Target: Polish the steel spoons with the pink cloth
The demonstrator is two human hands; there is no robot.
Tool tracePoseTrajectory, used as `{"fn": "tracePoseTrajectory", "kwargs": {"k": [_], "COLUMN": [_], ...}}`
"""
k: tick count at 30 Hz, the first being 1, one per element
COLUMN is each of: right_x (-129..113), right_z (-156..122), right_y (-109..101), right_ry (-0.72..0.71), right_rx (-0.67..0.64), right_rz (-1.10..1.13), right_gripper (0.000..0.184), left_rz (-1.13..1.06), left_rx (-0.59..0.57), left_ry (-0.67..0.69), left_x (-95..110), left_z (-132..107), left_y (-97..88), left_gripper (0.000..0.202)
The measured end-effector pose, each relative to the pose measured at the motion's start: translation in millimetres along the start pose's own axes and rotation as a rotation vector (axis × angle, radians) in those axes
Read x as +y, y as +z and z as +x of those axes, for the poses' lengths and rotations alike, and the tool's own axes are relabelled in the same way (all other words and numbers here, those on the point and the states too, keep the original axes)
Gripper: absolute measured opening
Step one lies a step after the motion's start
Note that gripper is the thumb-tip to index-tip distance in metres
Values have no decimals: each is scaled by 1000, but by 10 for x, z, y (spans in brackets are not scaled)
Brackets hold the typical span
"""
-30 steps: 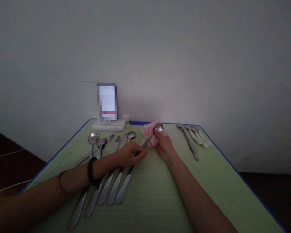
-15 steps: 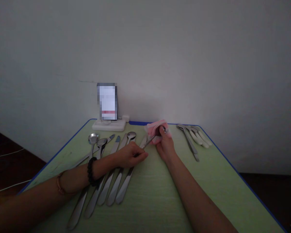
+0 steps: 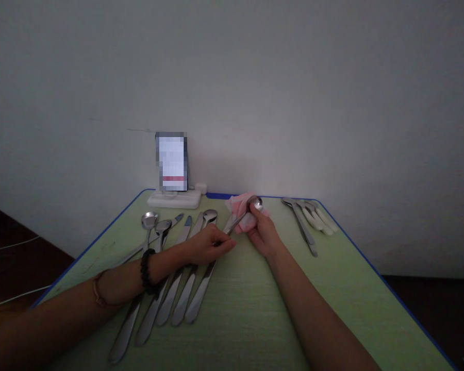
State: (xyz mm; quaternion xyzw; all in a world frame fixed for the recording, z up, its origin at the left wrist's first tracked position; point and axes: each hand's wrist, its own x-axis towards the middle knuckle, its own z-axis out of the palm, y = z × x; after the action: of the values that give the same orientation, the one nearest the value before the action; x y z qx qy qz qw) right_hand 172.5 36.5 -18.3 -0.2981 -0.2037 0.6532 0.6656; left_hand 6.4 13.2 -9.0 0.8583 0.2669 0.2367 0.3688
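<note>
Steel shines along the tilted spoon (image 3: 237, 222), its bowl resting against the pink cloth (image 3: 238, 206) and its handle slanting down to the left of it; on my feed the left hand (image 3: 212, 243) pinches that handle between thumb and fingers, while the right hand (image 3: 263, 230) is curled around the cloth, thumb pressed near the bowl's rim.

Half a second ago thumb and cloth hid most of the bowl; now its bright curve shows again above the thumb, and the left hand sits about where it was; I read that as the cloth being rubbed over the bowl in strokes, the work on this spoon not yet finished.

Containers I can't find in view; the cutlery lies straight on the green table (image 3: 251, 309). To the left of the cloth, knives (image 3: 184, 233) and other spoons (image 3: 163, 225) lie in a rough row, partly hidden under the left forearm (image 3: 65, 319), so I can't count them; to its right, overlapping steel pieces (image 3: 302, 226) lie beside white-handled ones (image 3: 314, 219); well to its left, a phone (image 3: 173, 162) stands upright on a white stand (image 3: 174, 199), its screen blurred out.
</note>
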Motion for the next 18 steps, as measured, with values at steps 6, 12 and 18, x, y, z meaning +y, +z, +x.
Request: {"fn": "tracePoseTrajectory", "kwargs": {"k": [6, 12, 18], "right_x": [-127, -117, -64], "right_z": [2, 4, 54], "right_y": [-26, 9, -48], "right_ry": [-38, -18, 3], "right_rx": [-5, -23, 52], "right_rz": [227, 221, 137], "right_gripper": [41, 30, 25], "left_rz": [-225, -190, -92], "left_rx": [-108, -84, -22], "left_ry": [6, -66, -59], "left_x": [8, 16, 48], "left_z": [-18, -4, 11], "left_y": [-52, -38, -33], "left_gripper": [49, 50, 48]}}
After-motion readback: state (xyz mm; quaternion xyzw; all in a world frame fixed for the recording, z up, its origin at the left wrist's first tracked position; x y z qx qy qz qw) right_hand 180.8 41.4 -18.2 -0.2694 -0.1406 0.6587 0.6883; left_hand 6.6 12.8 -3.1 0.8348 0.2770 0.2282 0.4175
